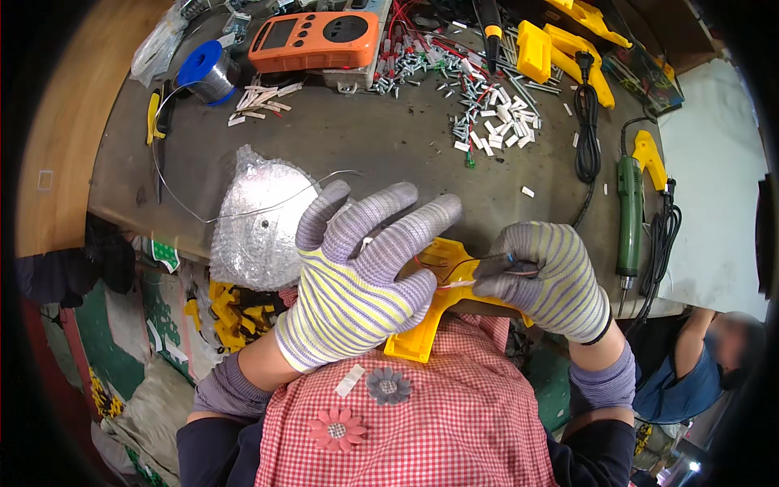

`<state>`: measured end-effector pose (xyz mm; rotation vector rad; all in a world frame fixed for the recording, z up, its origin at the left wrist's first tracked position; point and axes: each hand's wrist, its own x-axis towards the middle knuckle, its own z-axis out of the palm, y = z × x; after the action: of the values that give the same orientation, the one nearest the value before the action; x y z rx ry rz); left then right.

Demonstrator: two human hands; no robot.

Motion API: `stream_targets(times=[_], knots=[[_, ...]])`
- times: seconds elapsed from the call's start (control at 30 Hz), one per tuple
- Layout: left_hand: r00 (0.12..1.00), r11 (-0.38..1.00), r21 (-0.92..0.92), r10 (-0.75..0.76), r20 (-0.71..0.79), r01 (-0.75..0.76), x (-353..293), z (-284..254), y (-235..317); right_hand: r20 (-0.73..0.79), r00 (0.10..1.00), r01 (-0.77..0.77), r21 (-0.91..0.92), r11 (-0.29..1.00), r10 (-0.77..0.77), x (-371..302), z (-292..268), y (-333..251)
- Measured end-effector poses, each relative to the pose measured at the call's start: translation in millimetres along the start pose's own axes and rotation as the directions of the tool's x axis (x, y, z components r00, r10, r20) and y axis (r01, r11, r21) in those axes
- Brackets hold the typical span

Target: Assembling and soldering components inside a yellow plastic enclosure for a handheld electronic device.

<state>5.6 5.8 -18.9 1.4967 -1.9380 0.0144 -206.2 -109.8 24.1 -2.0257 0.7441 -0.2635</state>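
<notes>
Left hand (pixel 357 280) fingers spread over yellow housing (pixel 442 280); right hand (pixel 548 280) fingers pinch thin tool (pixel 487 260).

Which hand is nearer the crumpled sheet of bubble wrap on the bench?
Left. The left hand lies right beside the crumpled bubble wrap sheet, fingers spread; the right hand is farther right, pinching red and white wires over the yellow plastic part.

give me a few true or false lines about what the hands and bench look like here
1. Both hands wear striped gloves: left hand, right hand. True.
2. The yellow plastic part lies far back on the bench. False: it is at the near edge, between the hands.
3. The right hand pinches thin wires over the part. True.
4. The orange meter is under the left hand. False: it lies at the back.
5. A green power screwdriver lies on the right. True.
</notes>
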Motion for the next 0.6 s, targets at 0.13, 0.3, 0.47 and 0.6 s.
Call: stream_targets(times=[0.13, 0.3, 0.47, 0.6], knots=[[0.996, 0.994, 0.082, 0.064, 0.064, -0.069, 5, -5, -2, 0.032, 0.999, -0.001, -0.061, 0.998, 0.003, -1, -1, -5], [0.995, 0.995, -0.033, -0.097, 0.015, 0.097, 10, -1, 9, -0.063, 0.997, 0.056, 0.03, 0.998, -0.054, -1, 6, 4], [0.994, 0.998, -0.046, 0.047, 0.096, -0.042, 18, -7, 6, 0.033, 0.994, -0.103, 0.082, 0.991, 0.1, -3, -4, -12], [0.983, 0.99, -0.14, -0.004, 0.182, 0.03, 24, -14, 9, 0.029, 0.982, 0.189, -0.027, 0.982, -0.188, -2, -7, 4]])
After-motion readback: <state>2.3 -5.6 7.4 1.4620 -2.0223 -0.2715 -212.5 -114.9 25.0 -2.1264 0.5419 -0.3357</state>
